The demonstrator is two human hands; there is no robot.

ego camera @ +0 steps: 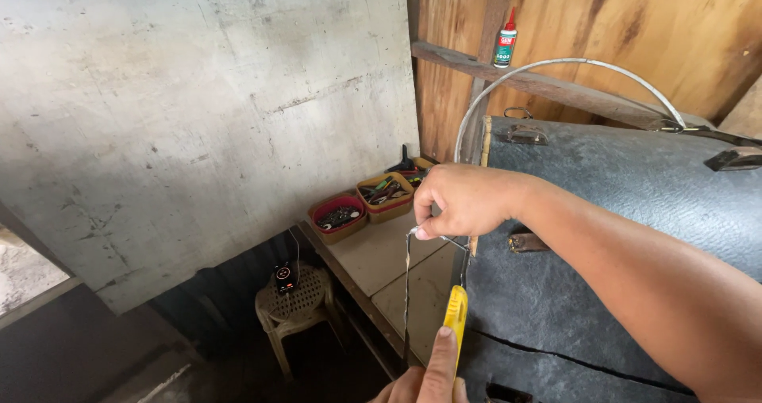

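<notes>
I see right hand (464,200) pinching thin limp grey strip (407,292) at 12 o'clock end | left hand (425,383) gripping yellow-handled cutter (456,316) at 6 | strip light, floppy, best held taut near ends

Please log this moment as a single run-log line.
right hand: pinches thin strip | left hand: grips yellow cutter | beside dark case

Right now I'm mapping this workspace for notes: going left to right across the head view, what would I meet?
Plastic stool → red-rimmed tray of small parts → second tray → right hand pinching a thin strip → small glue bottle on the ledge → dark case. The left hand holds a yellow utility knife low down.
</notes>
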